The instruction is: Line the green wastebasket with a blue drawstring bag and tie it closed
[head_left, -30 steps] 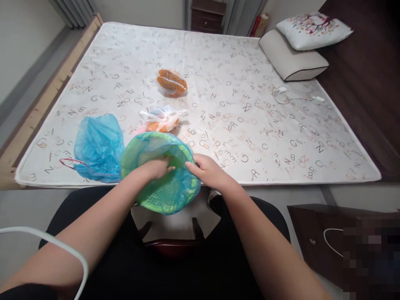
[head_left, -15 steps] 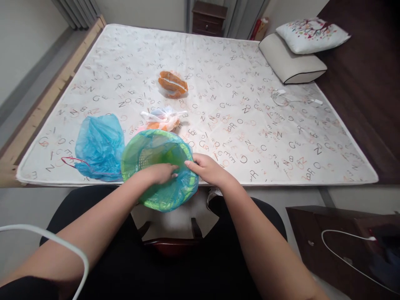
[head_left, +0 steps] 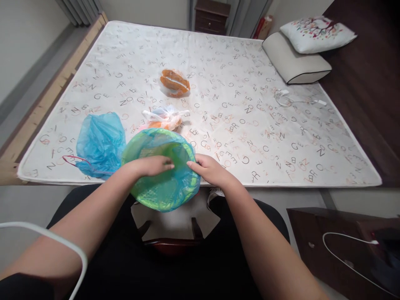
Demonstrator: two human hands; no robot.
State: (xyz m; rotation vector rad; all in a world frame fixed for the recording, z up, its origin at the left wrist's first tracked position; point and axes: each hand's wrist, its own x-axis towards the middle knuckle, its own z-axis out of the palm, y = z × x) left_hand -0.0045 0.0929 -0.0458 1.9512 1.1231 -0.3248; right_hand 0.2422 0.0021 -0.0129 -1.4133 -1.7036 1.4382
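A green plastic wastebasket is tilted toward me at the mattress's near edge. A translucent blue garbage bag lines it and folds over its rim. My right hand grips the rim and bag at the right side, thumb on the inside, other fingers mostly hidden behind. My left hand reaches into the opening, fingers stretched out over the liner with nothing visible in them. Just left of the wastebasket lies another crumpled blue plastic bag with a red drawstring.
Behind the wastebasket, a knotted white plastic bag with orange contents lies on the mattress. Farther back is an orange-brown bundle in clear plastic. Pillows and a white cable are at the right.
My left hand has shifted slightly up and left inside the wastebasket, its fingers now showing above the liner. My right hand keeps its grip on the rim.
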